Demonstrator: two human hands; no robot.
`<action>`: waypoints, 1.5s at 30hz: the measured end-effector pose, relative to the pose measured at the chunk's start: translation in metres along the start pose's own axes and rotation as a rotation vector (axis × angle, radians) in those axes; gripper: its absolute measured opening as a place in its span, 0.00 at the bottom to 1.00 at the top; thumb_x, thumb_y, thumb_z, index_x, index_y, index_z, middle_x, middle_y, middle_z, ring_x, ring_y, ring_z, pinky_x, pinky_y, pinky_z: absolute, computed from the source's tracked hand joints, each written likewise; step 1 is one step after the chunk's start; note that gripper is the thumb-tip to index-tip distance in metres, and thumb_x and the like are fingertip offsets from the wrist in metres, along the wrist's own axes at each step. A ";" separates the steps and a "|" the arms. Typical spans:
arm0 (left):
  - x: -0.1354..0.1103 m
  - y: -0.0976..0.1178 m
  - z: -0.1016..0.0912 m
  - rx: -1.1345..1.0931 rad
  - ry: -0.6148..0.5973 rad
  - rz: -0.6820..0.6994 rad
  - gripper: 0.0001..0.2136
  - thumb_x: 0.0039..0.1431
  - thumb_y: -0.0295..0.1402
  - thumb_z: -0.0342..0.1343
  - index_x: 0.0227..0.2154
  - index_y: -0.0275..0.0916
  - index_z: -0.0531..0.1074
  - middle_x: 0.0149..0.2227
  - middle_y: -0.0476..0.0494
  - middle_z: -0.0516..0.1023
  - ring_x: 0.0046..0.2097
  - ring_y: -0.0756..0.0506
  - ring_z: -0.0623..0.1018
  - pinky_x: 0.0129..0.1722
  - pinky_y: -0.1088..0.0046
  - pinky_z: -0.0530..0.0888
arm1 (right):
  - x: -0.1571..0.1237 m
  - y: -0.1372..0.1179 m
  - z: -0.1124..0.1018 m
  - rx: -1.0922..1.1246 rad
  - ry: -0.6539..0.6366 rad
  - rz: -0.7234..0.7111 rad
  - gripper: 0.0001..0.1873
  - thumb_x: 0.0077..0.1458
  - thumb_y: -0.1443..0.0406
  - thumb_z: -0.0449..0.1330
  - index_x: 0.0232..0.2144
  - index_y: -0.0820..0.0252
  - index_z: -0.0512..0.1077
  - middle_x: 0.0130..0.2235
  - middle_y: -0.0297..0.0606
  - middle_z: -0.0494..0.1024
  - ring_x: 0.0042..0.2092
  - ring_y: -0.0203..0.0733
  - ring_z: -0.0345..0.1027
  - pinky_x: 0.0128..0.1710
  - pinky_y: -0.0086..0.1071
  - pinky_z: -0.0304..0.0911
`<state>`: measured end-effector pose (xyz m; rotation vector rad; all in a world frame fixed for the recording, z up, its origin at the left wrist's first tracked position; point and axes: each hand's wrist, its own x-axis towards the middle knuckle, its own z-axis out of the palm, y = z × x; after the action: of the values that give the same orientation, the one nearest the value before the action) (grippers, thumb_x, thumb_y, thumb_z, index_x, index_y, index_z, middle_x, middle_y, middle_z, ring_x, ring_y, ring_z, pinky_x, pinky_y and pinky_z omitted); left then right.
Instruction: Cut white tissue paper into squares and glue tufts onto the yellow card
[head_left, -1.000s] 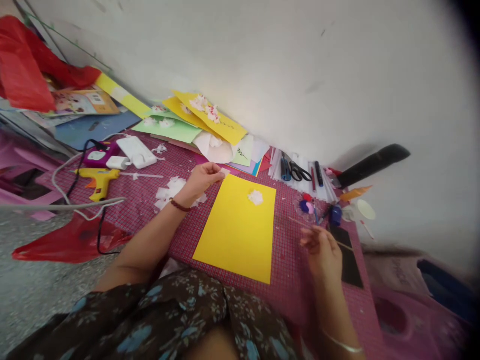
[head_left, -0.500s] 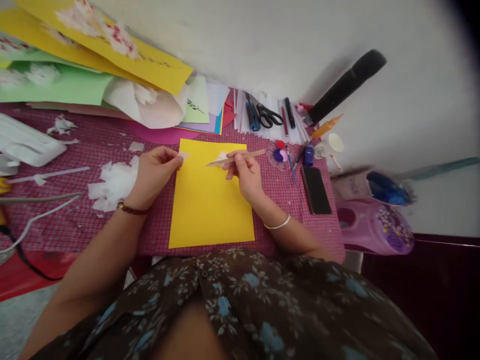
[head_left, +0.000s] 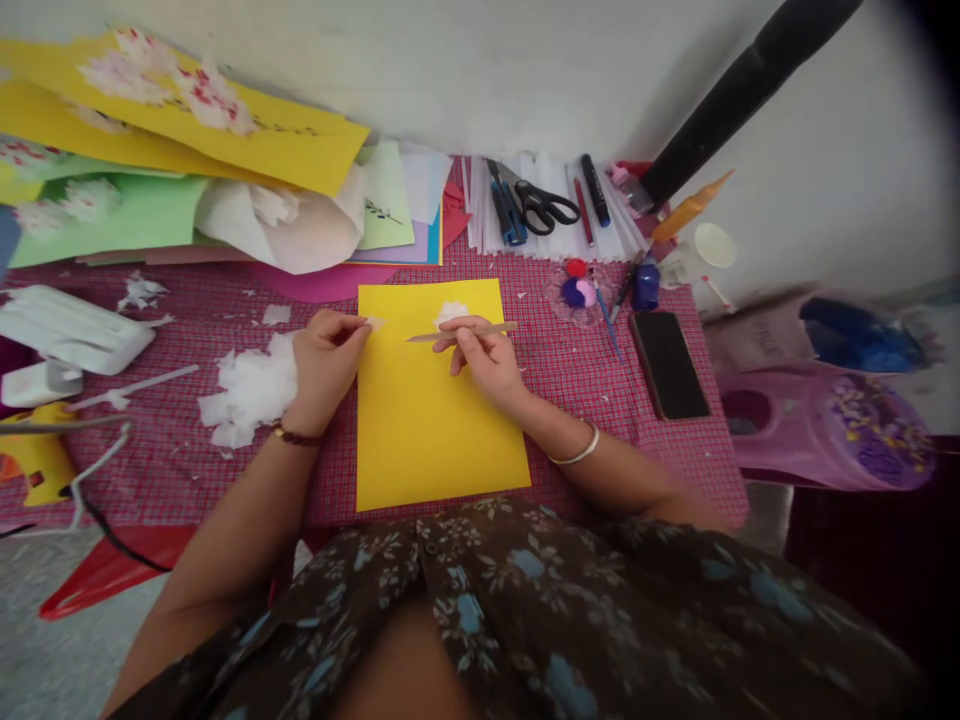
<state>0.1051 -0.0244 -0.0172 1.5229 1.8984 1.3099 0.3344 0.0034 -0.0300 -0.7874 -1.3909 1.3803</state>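
A yellow sheet of paper [head_left: 435,420] lies flat on the red checked cloth [head_left: 187,470] in front of me. Near its top edge sits a small white tissue tuft [head_left: 451,312]. My left hand [head_left: 326,360] rests at the sheet's left edge and pinches a small white paper scrap [head_left: 373,323] between thumb and fingers. My right hand [head_left: 484,355] is over the sheet's upper part, fingers closed on a thin wooden stick [head_left: 461,332] that points left toward the scrap. A pile of white tissue pieces [head_left: 247,392] lies just left of my left hand.
Coloured paper sheets [head_left: 187,130] lean on the wall at the back left. Scissors [head_left: 544,207], pens and a paint palette [head_left: 577,292] lie at the back right, a black phone [head_left: 669,365] beside them. A yellow glue gun [head_left: 34,455] sits at far left, a purple container [head_left: 825,435] at right.
The view swung right and down. My right hand came from the right side with the stick onto the yellow sheet. My left hand kept its pinch on the scrap at the sheet's edge.
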 end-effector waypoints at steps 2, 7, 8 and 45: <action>0.002 -0.001 0.004 0.081 -0.011 0.083 0.06 0.59 0.34 0.59 0.30 0.42 0.79 0.33 0.44 0.79 0.40 0.42 0.78 0.42 0.64 0.73 | 0.000 -0.001 -0.001 0.009 0.009 -0.008 0.25 0.64 0.41 0.58 0.42 0.56 0.74 0.32 0.32 0.81 0.22 0.30 0.67 0.23 0.27 0.65; 0.003 -0.006 0.010 0.166 -0.138 0.114 0.04 0.57 0.33 0.58 0.29 0.43 0.77 0.33 0.45 0.80 0.37 0.43 0.77 0.42 0.64 0.72 | 0.002 -0.001 -0.003 0.001 0.028 0.007 0.26 0.62 0.40 0.58 0.42 0.55 0.74 0.32 0.32 0.81 0.22 0.30 0.66 0.23 0.28 0.64; 0.003 -0.007 0.010 0.180 -0.160 0.086 0.04 0.57 0.33 0.58 0.29 0.43 0.76 0.33 0.45 0.79 0.35 0.43 0.76 0.40 0.65 0.72 | 0.002 0.000 -0.003 0.000 0.027 0.011 0.26 0.62 0.40 0.58 0.42 0.55 0.74 0.32 0.32 0.81 0.22 0.30 0.66 0.23 0.28 0.64; -0.001 -0.004 0.007 0.268 -0.304 0.210 0.10 0.65 0.35 0.52 0.31 0.41 0.76 0.36 0.43 0.79 0.40 0.43 0.79 0.43 0.66 0.77 | 0.139 -0.012 0.028 -0.167 -0.287 0.431 0.10 0.70 0.72 0.54 0.34 0.55 0.64 0.24 0.24 0.72 0.22 0.29 0.70 0.21 0.19 0.67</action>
<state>0.1087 -0.0226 -0.0239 1.9744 1.8083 0.8607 0.2681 0.1226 0.0121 -1.0766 -1.6370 1.7787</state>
